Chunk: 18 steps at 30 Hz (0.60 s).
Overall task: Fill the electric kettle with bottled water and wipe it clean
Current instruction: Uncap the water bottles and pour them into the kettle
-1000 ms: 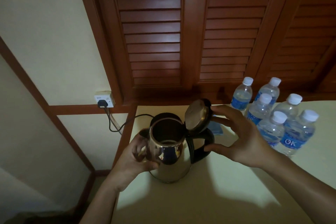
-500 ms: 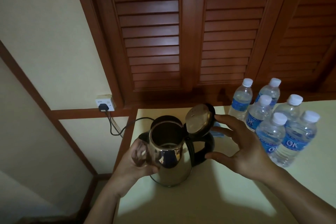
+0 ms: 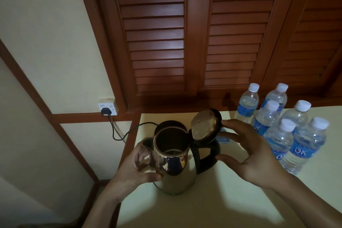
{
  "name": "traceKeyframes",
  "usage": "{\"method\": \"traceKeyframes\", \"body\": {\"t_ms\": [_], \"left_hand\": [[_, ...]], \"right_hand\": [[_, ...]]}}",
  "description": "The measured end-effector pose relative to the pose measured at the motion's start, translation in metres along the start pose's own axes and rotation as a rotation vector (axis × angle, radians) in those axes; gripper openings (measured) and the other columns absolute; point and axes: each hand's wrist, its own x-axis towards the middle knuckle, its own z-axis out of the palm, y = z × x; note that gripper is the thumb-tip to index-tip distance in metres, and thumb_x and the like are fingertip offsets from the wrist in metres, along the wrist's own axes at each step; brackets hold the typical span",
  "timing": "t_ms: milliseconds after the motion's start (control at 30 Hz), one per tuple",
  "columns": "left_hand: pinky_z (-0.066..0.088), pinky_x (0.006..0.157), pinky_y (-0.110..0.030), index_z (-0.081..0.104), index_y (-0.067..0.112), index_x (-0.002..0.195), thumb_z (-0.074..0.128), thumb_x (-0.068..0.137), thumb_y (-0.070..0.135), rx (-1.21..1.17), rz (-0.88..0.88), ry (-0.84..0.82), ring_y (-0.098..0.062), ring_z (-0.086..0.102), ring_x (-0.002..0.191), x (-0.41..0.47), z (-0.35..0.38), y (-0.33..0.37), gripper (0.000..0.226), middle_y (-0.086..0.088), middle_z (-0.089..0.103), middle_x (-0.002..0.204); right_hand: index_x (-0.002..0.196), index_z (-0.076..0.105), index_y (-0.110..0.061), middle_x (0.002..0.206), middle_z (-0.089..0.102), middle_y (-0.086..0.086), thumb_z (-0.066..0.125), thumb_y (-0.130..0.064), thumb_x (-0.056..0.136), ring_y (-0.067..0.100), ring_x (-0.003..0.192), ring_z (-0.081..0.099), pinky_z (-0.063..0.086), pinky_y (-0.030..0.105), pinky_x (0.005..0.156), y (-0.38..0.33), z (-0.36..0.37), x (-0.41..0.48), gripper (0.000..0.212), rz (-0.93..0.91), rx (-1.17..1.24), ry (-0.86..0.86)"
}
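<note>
A shiny steel electric kettle (image 3: 175, 170) stands near the left edge of the cream table (image 3: 212, 205). Its round lid (image 3: 204, 127) is tipped up and open, and the inside looks dark. My left hand (image 3: 137, 164) wraps the kettle's left side by the spout. My right hand (image 3: 248, 155) is spread next to the black handle (image 3: 209, 155), fingertips at the lid's rim and thumb at the handle. Several sealed water bottles (image 3: 281, 140) with white caps and blue labels stand to the right. A blue cloth (image 3: 224, 139) peeks out behind my right fingers.
A black power cord (image 3: 125, 133) runs from a plug in the wall socket (image 3: 108, 109) to the black base (image 3: 170, 126) behind the kettle. Dark wooden louvred shutters (image 3: 185, 33) stand behind the table. The table's left edge drops off beside the kettle.
The view has shifted slightly. My right hand stays by the open lid and handle, my left hand keeps its hold on the kettle body.
</note>
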Motion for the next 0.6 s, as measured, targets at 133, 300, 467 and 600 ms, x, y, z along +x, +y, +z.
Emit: {"method": "traceKeyframes", "body": {"t_ms": [133,300,467,600], "left_hand": [[0.046,0.105,-0.043,0.044,0.030,0.141,0.082,0.074,-0.001,0.122,0.007,-0.160,-0.017,0.059,0.124,0.007,-0.024,0.014,0.082,0.002,0.069,0.120],[0.054,0.096,-0.040,0.065,0.034,0.118,0.066,0.089,0.000,0.432,-0.007,-0.189,-0.015,0.064,0.112,0.035,-0.054,0.033,0.045,0.002,0.069,0.115],[0.058,0.076,-0.023,0.068,0.033,0.108,0.068,0.087,-0.003,0.490,0.125,-0.043,-0.004,0.068,0.100,0.080,-0.030,0.084,0.042,0.014,0.070,0.108],[0.060,0.087,-0.037,0.060,0.039,0.121,0.078,0.082,0.013,0.447,0.169,-0.156,-0.010,0.071,0.100,0.130,0.003,0.120,0.050,0.007,0.065,0.122]], "right_hand": [[0.137,0.052,-0.017,0.133,0.058,-0.004,0.081,0.005,0.077,0.021,0.121,0.063,0.055,0.036,0.099,-0.006,-0.017,0.010,0.070,0.018,-0.031,-0.062],[0.132,0.058,-0.016,0.130,0.060,-0.004,0.082,-0.009,0.080,0.016,0.118,0.063,0.053,0.023,0.096,-0.026,-0.049,0.039,0.058,0.093,-0.134,-0.078],[0.132,0.055,-0.031,0.117,0.057,-0.015,0.077,-0.049,0.074,0.004,0.110,0.062,0.054,0.024,0.089,-0.030,-0.094,0.079,0.065,0.215,-0.394,-0.073],[0.136,0.054,-0.026,0.124,0.057,-0.008,0.084,-0.038,0.075,0.010,0.108,0.062,0.050,0.020,0.081,-0.013,-0.124,0.116,0.069,0.337,-0.580,-0.123]]}}
